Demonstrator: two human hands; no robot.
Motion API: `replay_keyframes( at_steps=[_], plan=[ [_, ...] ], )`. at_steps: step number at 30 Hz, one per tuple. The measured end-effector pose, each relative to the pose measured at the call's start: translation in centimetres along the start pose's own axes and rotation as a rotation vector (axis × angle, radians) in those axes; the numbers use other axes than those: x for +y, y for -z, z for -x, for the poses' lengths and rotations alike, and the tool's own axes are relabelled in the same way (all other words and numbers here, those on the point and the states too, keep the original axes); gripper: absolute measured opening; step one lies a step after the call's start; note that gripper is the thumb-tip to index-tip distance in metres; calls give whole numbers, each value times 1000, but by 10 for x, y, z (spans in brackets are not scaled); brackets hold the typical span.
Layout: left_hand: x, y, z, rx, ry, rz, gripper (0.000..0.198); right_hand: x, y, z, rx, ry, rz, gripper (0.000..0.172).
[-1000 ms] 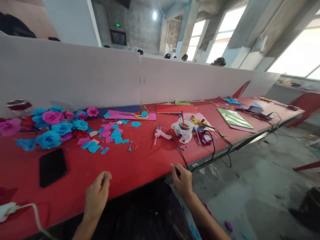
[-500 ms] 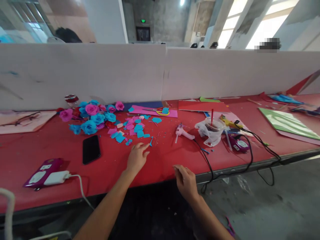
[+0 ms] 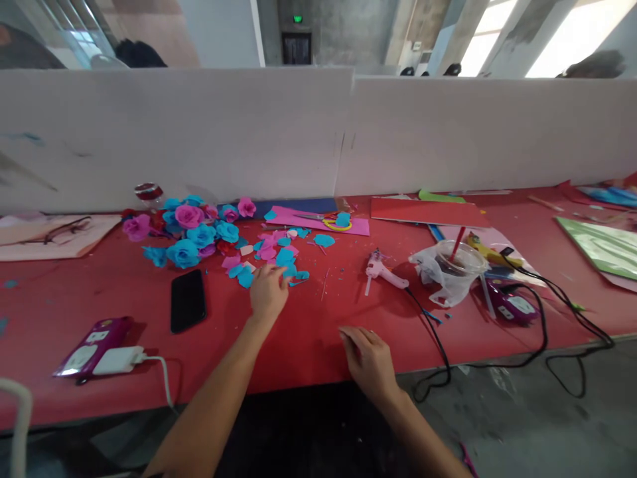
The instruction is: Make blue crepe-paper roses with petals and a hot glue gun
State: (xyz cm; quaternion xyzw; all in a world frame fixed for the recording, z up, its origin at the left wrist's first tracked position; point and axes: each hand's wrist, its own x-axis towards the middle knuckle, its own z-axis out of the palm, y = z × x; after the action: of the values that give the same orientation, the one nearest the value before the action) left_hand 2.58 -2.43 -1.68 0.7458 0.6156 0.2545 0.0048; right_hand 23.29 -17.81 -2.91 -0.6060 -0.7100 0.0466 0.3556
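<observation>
My left hand (image 3: pixel 269 292) reaches over the near edge of a pile of cut blue and pink paper pieces (image 3: pixel 285 256). Its thumb and forefinger are slightly apart, and the other fingers are partly hidden. A thin blue paper scrap (image 3: pixel 299 282) lies just right of the fingertips. At the table's front edge, my right hand (image 3: pixel 369 362) is closed, thumb against curled fingers; anything inside is too small or hidden to make out. Beyond it a pink glue gun (image 3: pixel 384 271) lies on its side. Blue, pink and red paper roses (image 3: pixel 202 236) are bunched behind the pile on the left.
A black phone (image 3: pixel 188 302) and a purple power strip (image 3: pixel 94 348) with a white charger lie left. Yellow-handled scissors (image 3: pixel 337 224) rest on pink paper. A bagged plastic cup (image 3: pixel 455 265), another purple power strip (image 3: pixel 512 302) and black cords (image 3: pixel 442 338) occupy the right. A white partition (image 3: pixel 223 136) stands behind.
My left hand has moved left and farther onto the paper pieces, with its fingers less spread. My right hand stays closed in nearly the same place. The view has shifted slightly.
</observation>
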Motion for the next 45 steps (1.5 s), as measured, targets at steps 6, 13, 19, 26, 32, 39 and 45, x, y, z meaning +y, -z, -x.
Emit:
replay_keyframes(
  at_steps=[6,13,19,26,32,39,45],
  plan=[
    [-3,-1,-22,90,154,-94,35,-23,-19,-69,-310,48,257,28],
    [-35,23,3,85,294,222,25,-3,-31,-104,-400,140,345,29],
    [-15,27,72,-51,206,505,19,14,-43,-106,-397,145,206,23],
    [9,36,99,-121,45,502,27,-1,-47,-84,-296,196,348,20],
    [5,36,118,-88,103,567,20,-11,-41,-61,-282,211,228,27],
    [-11,36,123,85,183,683,22,-4,-33,-63,-264,143,316,18],
    [-21,39,123,116,355,774,31,1,-31,-78,-331,140,303,14]
  ],
)
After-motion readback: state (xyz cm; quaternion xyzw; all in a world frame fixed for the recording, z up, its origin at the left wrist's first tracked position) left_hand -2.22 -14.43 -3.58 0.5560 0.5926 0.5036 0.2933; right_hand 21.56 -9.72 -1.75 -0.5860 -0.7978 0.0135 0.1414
